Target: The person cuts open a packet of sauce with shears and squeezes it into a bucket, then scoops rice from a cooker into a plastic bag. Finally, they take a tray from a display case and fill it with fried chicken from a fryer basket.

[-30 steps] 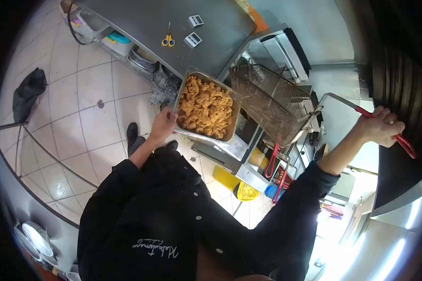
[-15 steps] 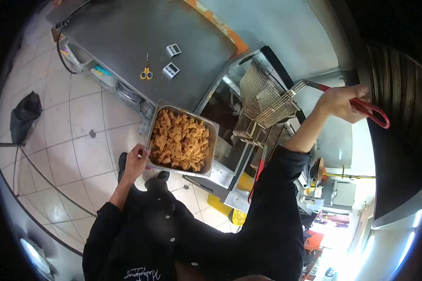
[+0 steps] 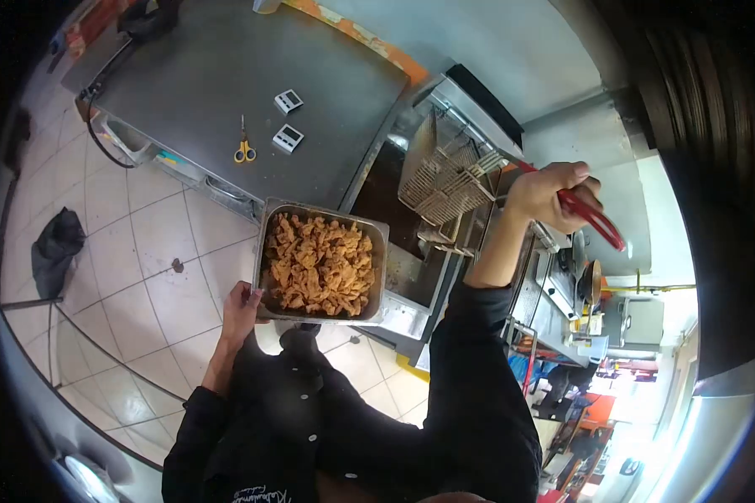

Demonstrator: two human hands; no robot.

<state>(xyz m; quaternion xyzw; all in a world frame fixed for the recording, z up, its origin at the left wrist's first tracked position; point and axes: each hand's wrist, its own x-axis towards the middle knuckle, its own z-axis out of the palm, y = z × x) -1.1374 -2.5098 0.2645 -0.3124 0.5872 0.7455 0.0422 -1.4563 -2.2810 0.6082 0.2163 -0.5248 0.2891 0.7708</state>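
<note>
My left hand (image 3: 242, 312) grips the near left corner of a rectangular metal pan (image 3: 382, 277), its thumb over the rim. Heaped inside the pan are browned, fried-looking food pieces (image 3: 320, 264). My right hand (image 3: 555, 198) is wrapped round the red handle (image 3: 594, 216) of a wire fryer basket (image 3: 449, 180). The basket is tilted over the deep fryer (image 3: 377, 189), to the right of the pan. I see no food in the part of the basket that shows.
A steel counter (image 3: 201, 67) lies ahead with yellow-handled scissors (image 3: 244, 151) and two small digital timers (image 3: 288, 137), (image 3: 288, 101). A dark bag-like object (image 3: 57, 251) is on the tiled floor (image 3: 155, 277) at left. Pans and more kitchen equipment stand along the right.
My right hand has lowered the basket a little and shifted left over the fryer. The view has turned slightly. My left hand keeps its grip on the pan.
</note>
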